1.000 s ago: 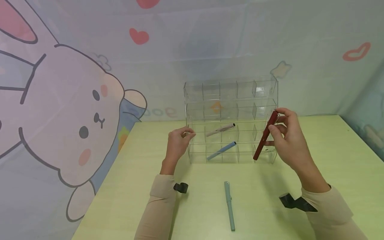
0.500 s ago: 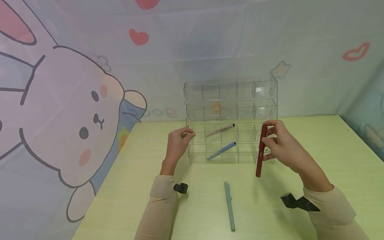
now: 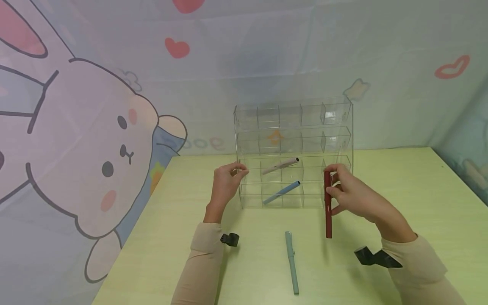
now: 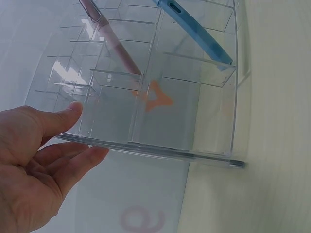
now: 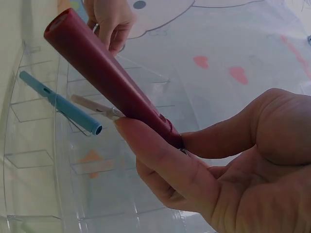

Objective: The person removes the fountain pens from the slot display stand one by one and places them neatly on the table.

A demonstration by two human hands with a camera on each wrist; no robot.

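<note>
Red pen (image 3: 328,224) before the rack's (image 3: 291,146) right end

The right hand (image 3: 354,195) pinches it; the left hand (image 3: 225,182) grips the rack's left side. A pink pen (image 3: 280,165) and blue pen (image 3: 282,192) slant inside; a green pen (image 3: 292,262) lies on the desk (image 3: 431,212).

Head view: soft, muted light. Faint, diffuse-edged shadows lie on the pale yellow-green tabletop (image 3: 145,254) below my right hand (image 3: 352,192) and along the inner side of my beige left sleeve (image 3: 200,262). The clear acrylic compartment rack (image 3: 291,144) carries a small pale glare above my right hand; left wrist view shows brighter white glints beyond the thumb of my left hand (image 4: 29,184). Right wrist view darkest: dull sheen along the dark red cylindrical pen (image 5: 114,80); the pale printed cloth backdrop (image 5: 218,48) beyond that hand looks slightly blurred.
</note>
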